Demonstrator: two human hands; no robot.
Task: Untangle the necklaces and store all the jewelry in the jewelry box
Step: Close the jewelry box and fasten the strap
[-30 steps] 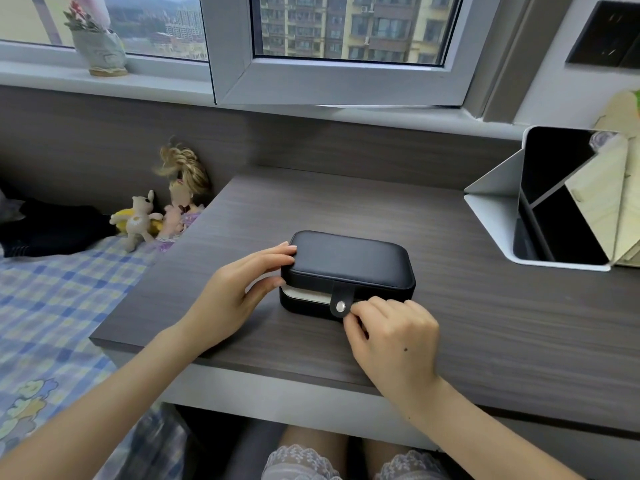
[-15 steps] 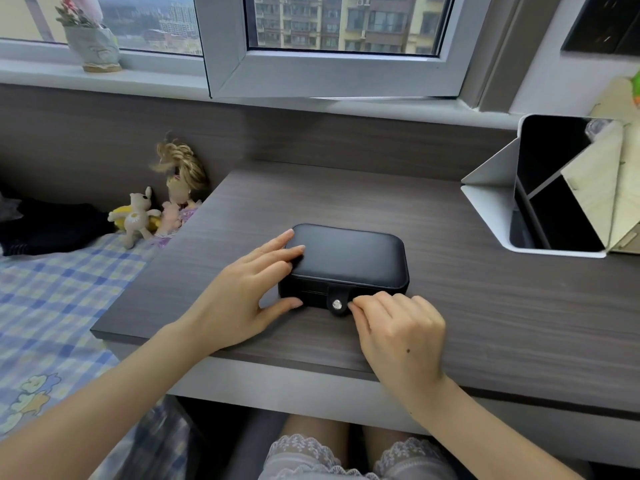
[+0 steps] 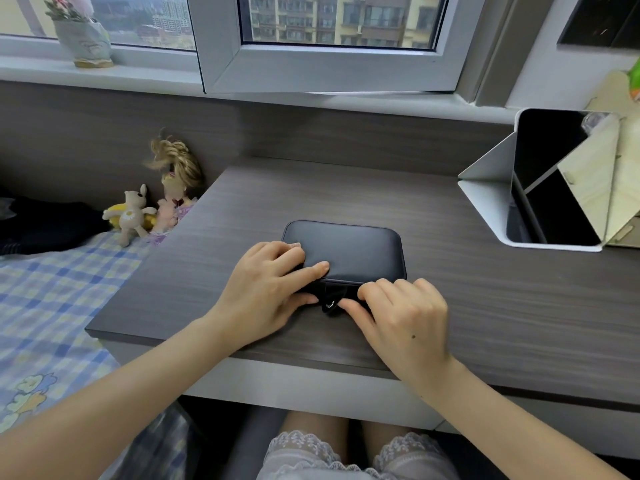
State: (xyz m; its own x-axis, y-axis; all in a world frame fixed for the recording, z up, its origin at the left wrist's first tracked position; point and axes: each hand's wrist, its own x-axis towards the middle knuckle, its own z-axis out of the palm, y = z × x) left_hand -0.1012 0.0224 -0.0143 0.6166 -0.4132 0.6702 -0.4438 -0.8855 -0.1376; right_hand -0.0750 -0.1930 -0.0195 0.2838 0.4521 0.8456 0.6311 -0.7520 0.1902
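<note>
Closely gripped at its front edge, the closed jewelry box (image 3: 349,251) is held on the desk (image 3: 485,306).
The left hand's (image 3: 266,292) fingers (image 3: 311,268) are curled over the lid's front-left corner, thumb pressed to the front wall; those of the right hand (image 3: 408,317) are curled onto the front edge beside the snap strap (image 3: 330,304). On the bed (image 3: 52,289) plush toys (image 3: 131,216) are seen.

Closed black jewelry box (image 3: 360,251) sits near the front edge of a grey wood-grain desk (image 3: 485,306); white organizer (image 3: 485,199) stands at the right edge.
</note>
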